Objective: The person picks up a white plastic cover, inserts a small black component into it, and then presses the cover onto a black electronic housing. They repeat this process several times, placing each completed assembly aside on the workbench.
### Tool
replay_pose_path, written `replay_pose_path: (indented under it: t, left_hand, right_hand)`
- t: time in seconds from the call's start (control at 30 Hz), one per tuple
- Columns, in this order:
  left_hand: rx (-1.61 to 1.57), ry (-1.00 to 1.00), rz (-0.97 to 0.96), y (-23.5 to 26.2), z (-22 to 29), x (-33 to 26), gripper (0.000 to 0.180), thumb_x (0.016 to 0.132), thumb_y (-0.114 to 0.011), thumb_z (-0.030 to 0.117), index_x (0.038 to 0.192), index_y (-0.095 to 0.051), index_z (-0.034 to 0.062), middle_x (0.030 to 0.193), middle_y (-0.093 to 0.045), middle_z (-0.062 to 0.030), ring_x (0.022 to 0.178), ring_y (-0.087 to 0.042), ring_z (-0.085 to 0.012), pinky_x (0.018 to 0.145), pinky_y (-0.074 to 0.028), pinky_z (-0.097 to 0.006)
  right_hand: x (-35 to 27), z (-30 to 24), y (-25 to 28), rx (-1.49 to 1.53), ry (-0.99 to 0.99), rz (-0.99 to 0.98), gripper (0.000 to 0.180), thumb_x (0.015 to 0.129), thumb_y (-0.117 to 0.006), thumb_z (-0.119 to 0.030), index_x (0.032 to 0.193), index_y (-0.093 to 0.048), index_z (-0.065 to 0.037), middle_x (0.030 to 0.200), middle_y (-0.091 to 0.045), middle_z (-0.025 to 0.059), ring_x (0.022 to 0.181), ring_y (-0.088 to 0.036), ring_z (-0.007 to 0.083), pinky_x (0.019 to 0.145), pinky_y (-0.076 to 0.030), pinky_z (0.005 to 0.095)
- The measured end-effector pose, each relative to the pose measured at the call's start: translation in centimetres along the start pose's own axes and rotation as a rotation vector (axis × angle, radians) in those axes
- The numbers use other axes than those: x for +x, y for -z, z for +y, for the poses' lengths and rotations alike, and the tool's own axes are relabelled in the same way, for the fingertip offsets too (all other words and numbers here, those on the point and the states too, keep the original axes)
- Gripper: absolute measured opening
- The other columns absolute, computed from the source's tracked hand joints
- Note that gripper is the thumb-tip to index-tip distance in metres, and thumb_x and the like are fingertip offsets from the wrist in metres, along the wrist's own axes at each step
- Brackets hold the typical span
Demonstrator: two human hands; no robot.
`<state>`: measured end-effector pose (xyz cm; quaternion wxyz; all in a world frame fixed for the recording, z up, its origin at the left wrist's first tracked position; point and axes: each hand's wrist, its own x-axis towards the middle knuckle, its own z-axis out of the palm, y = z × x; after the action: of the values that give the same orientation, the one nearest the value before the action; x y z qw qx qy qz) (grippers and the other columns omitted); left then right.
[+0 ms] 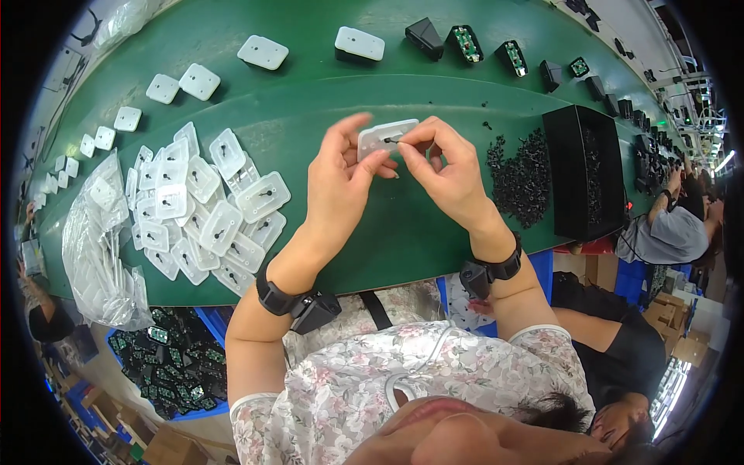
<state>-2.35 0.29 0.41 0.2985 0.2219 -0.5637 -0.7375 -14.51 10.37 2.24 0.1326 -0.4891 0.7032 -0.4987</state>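
Above the middle of the green table, my left hand [341,178] grips a translucent white plastic cover plate [376,136] by its edges, thumb in front. My right hand [457,174] pinches a small black part [391,140] against the face of the plate. The part's exact shape is too small to tell, and whether it sits in a hole is not clear. To the left lies a heap of similar cover plates [221,227], many with a black part at the middle. A pile of small black parts [519,174] spreads to the right of my right hand.
A black open box [552,167] stands beside the black parts. Along the far side run white-topped units [360,43] and black housings with green boards [466,45]. A plastic bag [97,232] lies left; a blue bin [209,329] sits below. Other people work nearby.
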Motion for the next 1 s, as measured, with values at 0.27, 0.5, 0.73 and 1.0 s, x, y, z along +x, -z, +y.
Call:
replay_pose_path:
  t: [0.27, 0.5, 0.73, 1.0]
  left_hand:
    - [-0.052, 0.099, -0.080, 0.3, -0.3, -0.1, 0.010, 0.089, -0.054, -0.001, 0.097, -0.055, -0.0075, 0.093, -0.060, -0.0099, 0.079, -0.066, -0.0172, 0.071, -0.052, -0.024]
    - [0.057, -0.163, -0.076, -0.3, -0.5, -0.5, 0.006, 0.087, -0.056, -0.003, 0.092, -0.057, -0.0061, 0.093, -0.056, -0.0087, 0.078, -0.065, -0.0174, 0.067, -0.054, -0.025]
    - [0.259, -0.297, -0.043, 0.0, -0.6, -0.3, 0.004, 0.086, -0.057, -0.002, 0.088, -0.056, -0.0053, 0.090, -0.056, -0.0092, 0.072, -0.063, -0.0156, 0.063, -0.053, -0.024]
    - [-0.004, -0.058, -0.129, 0.0, 0.0, 0.3, 0.007, 0.089, -0.055, 0.001, 0.089, -0.055, -0.0059, 0.087, -0.055, -0.0065, 0.071, -0.063, -0.0142, 0.062, -0.050, -0.023]
  right_hand:
    - [0.0, 0.0, -0.3, -0.044, 0.076, 0.030, 0.008, 0.081, -0.064, -0.005, 0.082, -0.055, -0.003, 0.076, -0.056, -0.0009, 0.057, -0.042, 0.0044, 0.047, -0.030, 0.0203]
    - [-0.6, -0.4, -0.2, 0.139, -0.160, -0.019, 0.010, 0.085, -0.061, -0.006, 0.082, -0.053, -0.003, 0.077, -0.054, -0.0020, 0.061, -0.043, 0.0025, 0.050, -0.034, 0.0200]
    - [-0.7, 0.2, -0.9, 0.309, -0.224, -0.039, 0.011, 0.085, -0.062, -0.006, 0.086, -0.052, -0.003, 0.077, -0.053, -0.0020, 0.062, -0.043, 0.0029, 0.055, -0.036, 0.0194]
    - [0.4, -0.2, 0.9, -0.017, 0.015, 0.220, 0.017, 0.079, -0.069, -0.008, 0.089, -0.057, -0.003, 0.086, -0.052, 0.0015, 0.072, -0.047, 0.0066, 0.059, -0.038, 0.0209]
